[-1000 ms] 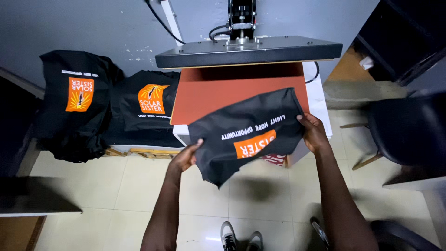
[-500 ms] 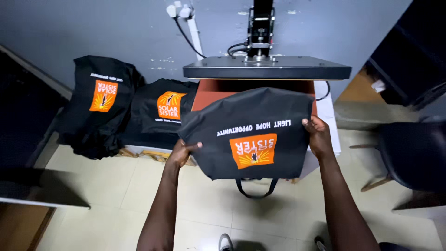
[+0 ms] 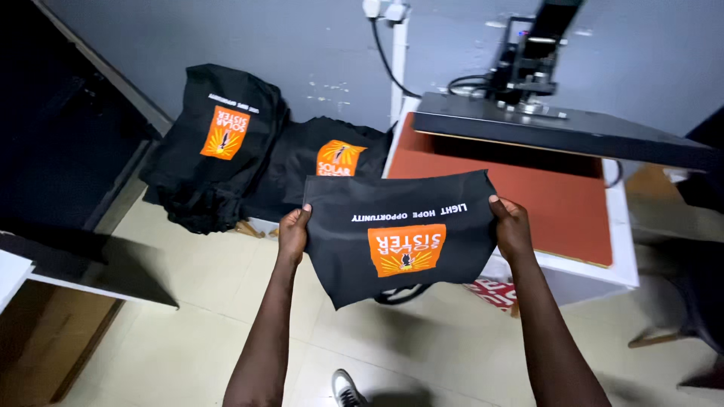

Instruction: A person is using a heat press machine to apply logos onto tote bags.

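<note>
**Black printed bag held up by both hands at the heat press**

Both hands are clamped on it: the left hand [image 3: 292, 235] pinches the left edge of the black bag [image 3: 400, 234], thumb over the front, and the right hand [image 3: 511, 228] grips the right edge the same way, so the cloth hangs stretched between them in mid-air. It sits in front of the person, just short of the press table and above the floor. The bag is black and matte, with a line of white lettering across the top and an orange square print [image 3: 406, 249] with a sunburst below it, both upside down from here. Its lower edge sags to a point on the left, and a dark loop of handle [image 3: 400, 294] dangles under it.

Behind it, the heat press [image 3: 558, 124] stands open, its dark upper plate lifted over an orange-red pad [image 3: 558, 200] on a white table [image 3: 603, 275]. To the left, two piles of black printed bags [image 3: 226, 151] rest against the grey wall [image 3: 302, 45]. Pale floor tiles [image 3: 196, 301] run underneath, and one shoe [image 3: 347, 388] shows at the bottom.
</note>
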